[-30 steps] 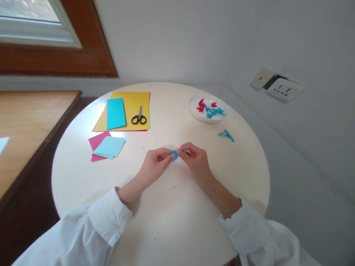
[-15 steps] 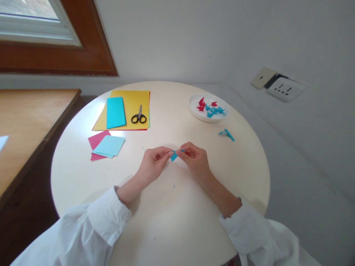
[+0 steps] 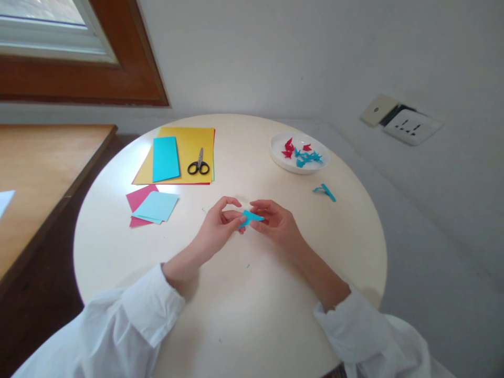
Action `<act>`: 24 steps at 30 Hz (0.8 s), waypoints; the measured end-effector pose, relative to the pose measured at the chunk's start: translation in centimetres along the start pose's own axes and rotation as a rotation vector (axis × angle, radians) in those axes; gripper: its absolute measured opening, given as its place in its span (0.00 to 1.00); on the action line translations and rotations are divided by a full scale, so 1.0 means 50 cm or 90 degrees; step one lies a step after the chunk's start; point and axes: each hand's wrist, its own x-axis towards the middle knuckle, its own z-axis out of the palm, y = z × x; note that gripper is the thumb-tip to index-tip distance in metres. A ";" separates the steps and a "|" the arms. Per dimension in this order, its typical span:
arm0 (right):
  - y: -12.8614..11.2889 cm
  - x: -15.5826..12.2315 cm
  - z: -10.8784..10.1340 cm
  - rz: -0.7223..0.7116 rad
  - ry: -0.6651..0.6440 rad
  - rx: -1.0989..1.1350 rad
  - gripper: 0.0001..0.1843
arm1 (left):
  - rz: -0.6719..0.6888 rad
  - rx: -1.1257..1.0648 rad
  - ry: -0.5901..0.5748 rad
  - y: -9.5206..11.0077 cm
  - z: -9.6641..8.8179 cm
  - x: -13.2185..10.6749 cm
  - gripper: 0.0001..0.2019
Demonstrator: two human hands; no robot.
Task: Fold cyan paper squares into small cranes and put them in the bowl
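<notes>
A small folded piece of blue paper (image 3: 252,216) is up off the table, its pointed end toward the right. My left hand (image 3: 222,220) pinches its left end between thumb and fingers, with the index finger raised clear. Around the pointed end curves my right hand (image 3: 277,223), thumb and index finger apart; whether a fingertip touches the paper I cannot tell. Tiny blue scraps (image 3: 248,265) lie on the white round table (image 3: 236,325) below the hands.
Left: pink squares (image 3: 137,198), light blue squares (image 3: 157,206), a yellow sheet stack (image 3: 189,139) bearing a blue paper rectangle (image 3: 165,159) and black-handled scissors (image 3: 199,165). Right: a white dish (image 3: 277,161) with several red and blue folded paper pieces (image 3: 307,158); a blue strip piece (image 3: 327,192) beside it.
Both hands were pinching the blue paper close together. The right fingers have since spread apart, and the paper has turned so more of its flat face shows.
</notes>
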 end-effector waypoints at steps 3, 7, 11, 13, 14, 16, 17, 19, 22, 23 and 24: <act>-0.006 -0.001 -0.006 -0.021 -0.055 -0.024 0.12 | 0.001 0.030 -0.002 -0.002 -0.006 0.001 0.10; -0.008 -0.002 -0.004 -0.043 -0.022 -0.055 0.10 | -0.002 0.054 -0.008 0.006 -0.006 0.001 0.10; -0.007 -0.002 -0.003 -0.048 0.024 -0.050 0.09 | 0.005 0.051 -0.001 0.018 0.000 -0.001 0.12; -0.006 -0.002 -0.002 -0.049 0.036 -0.045 0.08 | 0.014 0.068 0.030 0.022 0.002 -0.001 0.13; -0.006 -0.002 -0.001 -0.050 0.039 -0.043 0.09 | 0.018 0.082 0.043 0.022 0.002 -0.001 0.12; -0.005 -0.002 0.000 -0.049 0.041 -0.041 0.09 | 0.028 0.102 0.059 0.022 0.003 0.000 0.11; -0.004 -0.002 0.001 -0.049 0.040 -0.040 0.10 | 0.032 0.106 0.061 0.021 0.003 0.000 0.11; -0.003 -0.003 0.002 -0.047 0.040 -0.039 0.11 | 0.040 0.107 0.063 0.019 0.003 0.001 0.11; -0.002 -0.003 0.004 -0.043 0.039 -0.037 0.10 | 0.043 0.104 0.068 0.018 0.004 0.001 0.11; -0.001 -0.002 0.005 -0.043 0.038 -0.036 0.09 | 0.041 0.104 0.069 0.018 0.005 0.001 0.11; -0.001 -0.002 0.005 -0.044 0.038 -0.035 0.09 | 0.040 0.105 0.069 0.018 0.006 0.000 0.11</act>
